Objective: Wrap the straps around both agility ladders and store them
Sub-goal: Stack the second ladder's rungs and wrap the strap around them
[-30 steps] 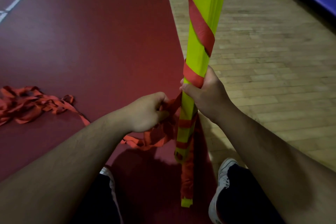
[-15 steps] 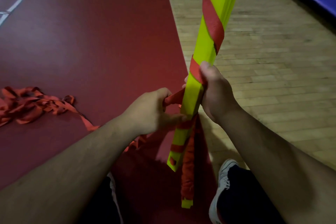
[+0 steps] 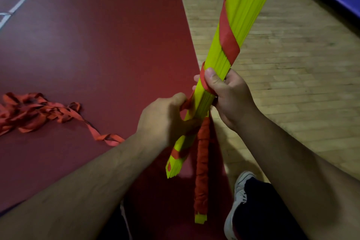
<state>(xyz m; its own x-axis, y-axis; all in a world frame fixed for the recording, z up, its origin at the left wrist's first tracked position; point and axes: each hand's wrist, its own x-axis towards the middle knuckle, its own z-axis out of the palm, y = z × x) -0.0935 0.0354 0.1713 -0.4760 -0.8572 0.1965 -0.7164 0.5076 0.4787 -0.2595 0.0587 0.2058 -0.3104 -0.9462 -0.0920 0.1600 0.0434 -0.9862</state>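
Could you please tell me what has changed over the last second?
The yellow ladder bundle has tilted, top to the right, lower end to the left. Both hands kept their hold: left hand on the strap, right hand on the bundle. The wrapped ladder and strap pile stayed put.

top of the yellow rung bundle (image 3: 222, 60) cut off by the upper edge, loose strap pile (image 3: 29, 111) ran off the left edge, left hand (image 3: 163, 121) fingertips hidden where it pinched the red strap (image 3: 186, 104), right hand (image 3: 228, 95) fingers hidden behind the bundle it gripped, upper end of the wrapped ladder (image 3: 202, 161) hidden behind that bundle, shoe (image 3: 235, 206) cut by the bottom edge
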